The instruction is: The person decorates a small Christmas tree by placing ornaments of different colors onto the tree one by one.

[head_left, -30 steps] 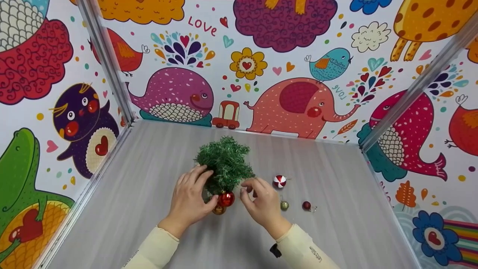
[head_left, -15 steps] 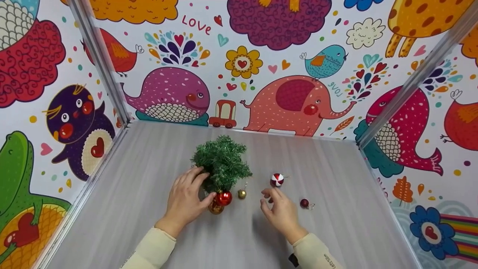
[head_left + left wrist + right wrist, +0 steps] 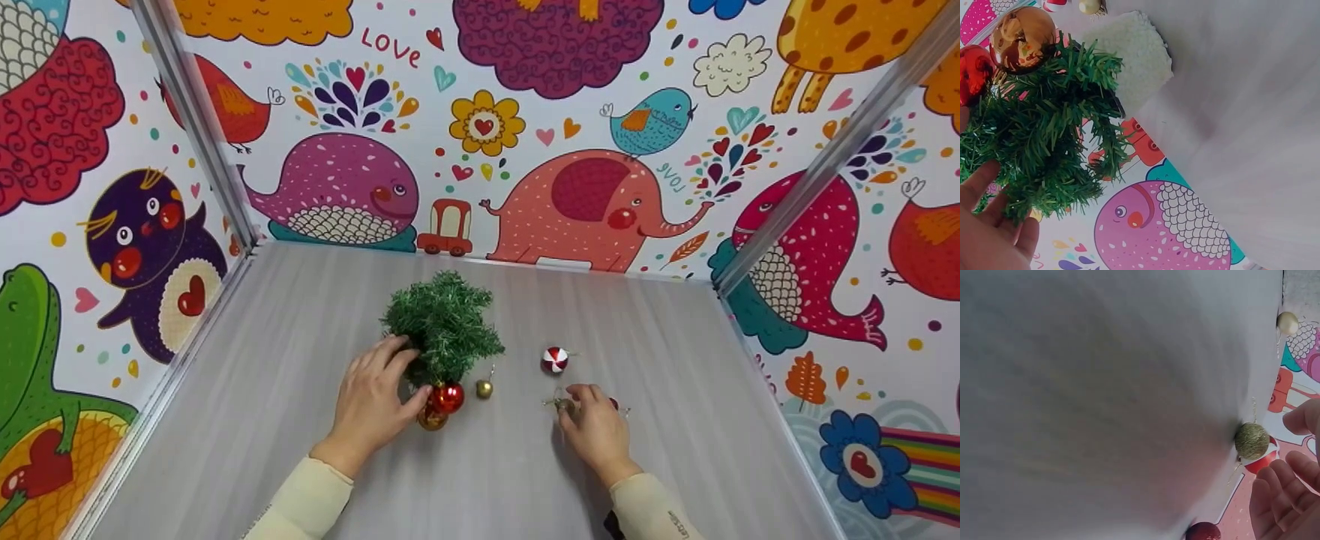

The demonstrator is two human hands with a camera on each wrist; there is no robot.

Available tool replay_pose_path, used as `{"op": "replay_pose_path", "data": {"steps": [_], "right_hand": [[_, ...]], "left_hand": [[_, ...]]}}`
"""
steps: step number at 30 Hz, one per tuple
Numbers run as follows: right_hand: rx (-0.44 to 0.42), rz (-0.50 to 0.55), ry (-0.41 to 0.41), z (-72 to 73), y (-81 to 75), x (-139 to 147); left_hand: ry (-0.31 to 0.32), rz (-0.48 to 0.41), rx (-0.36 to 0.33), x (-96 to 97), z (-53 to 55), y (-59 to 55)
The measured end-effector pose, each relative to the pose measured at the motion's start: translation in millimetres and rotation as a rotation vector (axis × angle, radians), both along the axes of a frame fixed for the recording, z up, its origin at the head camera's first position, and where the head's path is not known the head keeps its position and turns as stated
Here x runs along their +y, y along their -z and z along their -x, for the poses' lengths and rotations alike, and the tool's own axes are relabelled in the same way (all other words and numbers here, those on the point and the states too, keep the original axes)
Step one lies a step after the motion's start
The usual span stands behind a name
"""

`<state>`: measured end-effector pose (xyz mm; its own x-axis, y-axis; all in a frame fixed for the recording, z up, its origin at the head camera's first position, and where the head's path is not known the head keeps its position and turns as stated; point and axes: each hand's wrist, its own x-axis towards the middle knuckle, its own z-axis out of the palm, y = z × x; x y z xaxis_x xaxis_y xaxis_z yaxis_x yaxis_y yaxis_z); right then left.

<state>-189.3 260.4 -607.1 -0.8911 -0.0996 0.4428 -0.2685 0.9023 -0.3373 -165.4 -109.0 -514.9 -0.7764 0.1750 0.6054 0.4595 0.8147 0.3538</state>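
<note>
A small green Christmas tree (image 3: pixel 450 322) lies tipped, its crown away from me and its white base (image 3: pixel 1134 62) showing in the left wrist view. A shiny red bauble (image 3: pixel 448 397) and a larger gold bauble (image 3: pixel 433 418) sit at its near end. My left hand (image 3: pixel 371 405) holds the branches at the left side, thumb beside the red bauble. On the right, my right hand (image 3: pixel 596 431) reaches over a glittery gold bauble (image 3: pixel 1252 440). Its thumb and fingers stand apart around that bauble in the right wrist view.
A smooth small gold bauble (image 3: pixel 484 389) lies right of the tree. Beyond the right hand is a red-and-white striped bauble (image 3: pixel 555 360). A dark red bauble (image 3: pixel 1203 531) is partly covered by the right hand in the head view. Patterned walls (image 3: pixel 360 187) enclose the table.
My right hand has moved away from the tree to the right, uncovering the smooth small gold bauble, and reached the glittery one. The left hand has stayed at the tree.
</note>
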Motion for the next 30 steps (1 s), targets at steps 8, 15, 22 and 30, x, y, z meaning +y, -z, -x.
{"op": "replay_pose_path", "data": {"steps": [8, 15, 22, 30], "right_hand": [[-0.036, -0.036, 0.017, 3.6, 8.3, 4], [-0.029, -0.035, -0.003, 3.3, 13.4, 3], [-0.028, -0.024, -0.012, 4.8, 10.8, 4], [0.004, -0.046, -0.003, 6.7, 11.2, 3]], "left_hand": [[0.005, 0.004, 0.010, -0.8, 0.4, 0.3], [0.016, 0.002, -0.007, -1.9, 0.3, -0.4], [0.013, -0.008, -0.020, -8.2, 0.3, -1.1], [0.029, 0.011, -0.056, -17.6, 0.2, -3.1]]}}
